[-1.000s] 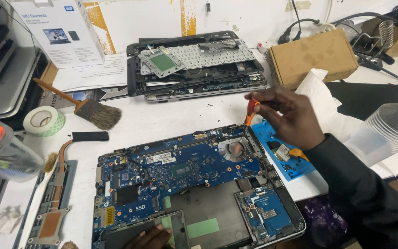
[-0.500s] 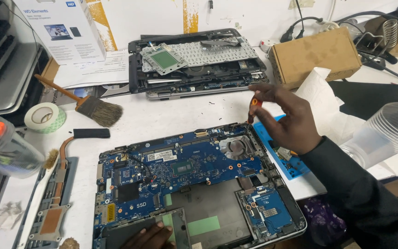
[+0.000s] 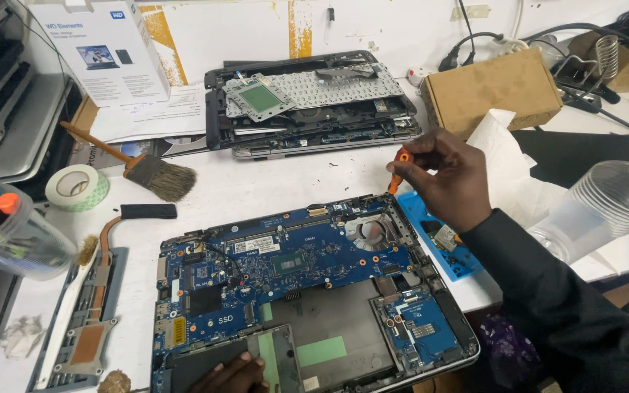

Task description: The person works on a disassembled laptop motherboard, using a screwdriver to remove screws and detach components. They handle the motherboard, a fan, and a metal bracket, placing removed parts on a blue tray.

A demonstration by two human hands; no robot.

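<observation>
Our right hand [image 3: 445, 178] pinches an orange screwdriver [image 3: 398, 171] upright, its tip at the laptop's [image 3: 307, 291] far corner; our left hand [image 3: 231, 372] lies flat on its near edge, gripping nothing.

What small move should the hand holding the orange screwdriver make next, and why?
Probably lower the orange-handled screwdriver the last bit to the top right corner of the opened laptop with the blue circuit board. The right hand holds it tip-down just above that edge, while the left hand steadies the front.

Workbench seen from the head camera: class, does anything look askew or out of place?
Yes: behind the open laptop, a loose keyboard lies crooked on a second stripped laptop. The right hand holds an orange screwdriver.
</observation>
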